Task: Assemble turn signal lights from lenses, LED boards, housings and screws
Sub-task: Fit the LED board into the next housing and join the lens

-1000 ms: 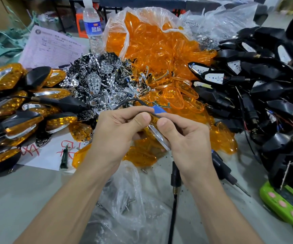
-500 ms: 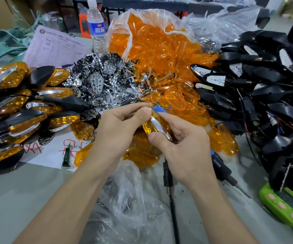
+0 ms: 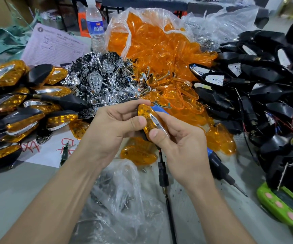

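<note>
The left hand [image 3: 117,127] is pinching the upper end of the turn signal light [image 3: 150,120]. Its thumb is lying flat on the amber lens [image 3: 146,111] and its forefinger is curling over the top edge. The right hand [image 3: 182,147] is gripping the lower end, with the thumb pressing on the lens beside the chrome strip [image 3: 157,122] and the other fingers wrapping behind.

A second ago the light was sitting edge-on between the hands and hardly showing. Now the hands are drawing slightly apart and rolling it, so the whole lens face is turning up toward the camera. This suggests the lens is already on its black housing and the person is checking the fit. The seam is hiding behind the thumbs, so I cannot tell whether it is fully closed.

The light's lead [image 3: 162,175] is hanging below the hands, beside the clear plastic bag [image 3: 121,199]. The electric screwdriver [image 3: 219,166] is lying on the table just right of the right wrist, untouched, so screwing is probably coming next. Farther out, loose lenses [image 3: 159,50], chrome reflectors [image 3: 96,81] and black housings [image 3: 258,88] are waiting in heaps, and finished lights [image 3: 10,103] are piling up at the left.
</note>
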